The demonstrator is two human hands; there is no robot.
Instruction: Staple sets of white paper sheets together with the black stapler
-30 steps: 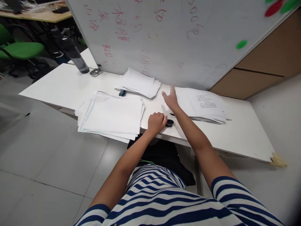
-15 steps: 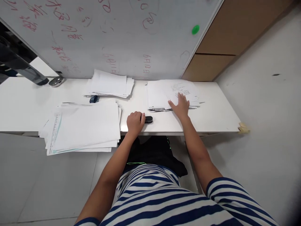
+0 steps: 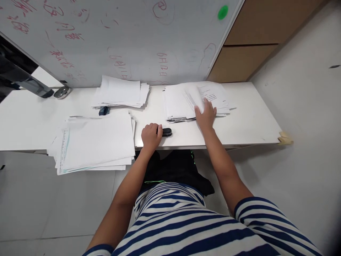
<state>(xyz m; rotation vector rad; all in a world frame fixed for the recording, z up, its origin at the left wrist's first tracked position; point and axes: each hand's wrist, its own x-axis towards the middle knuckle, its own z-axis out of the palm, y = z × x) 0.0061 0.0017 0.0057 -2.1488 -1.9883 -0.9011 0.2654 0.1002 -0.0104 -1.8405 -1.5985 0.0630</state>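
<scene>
My left hand (image 3: 151, 137) is closed around a black stapler (image 3: 167, 132) lying near the front edge of the white desk; only the stapler's right end shows. Over the right-hand stack of papers (image 3: 174, 101) is my right hand (image 3: 206, 115), its thumb and fingers gripping the edge of a top sheet of paper (image 3: 194, 95). That sheet bends upward, and printed text shows on the pages beside it. The rest of the stack lies flat, with slightly uneven edges.
A large paper pile (image 3: 99, 138) overhangs the desk's front edge at left. Behind it lie another stack (image 3: 121, 91) and a small dark blue object (image 3: 104, 110). A computer mouse (image 3: 62, 92) sits farther left. The whiteboard (image 3: 133, 39) stands along the back.
The top sheet under my right hand has bent up from the stack, and my thumb and fingers have drawn closer together on it. My left hand stays on the stapler. The view has shifted slightly.
</scene>
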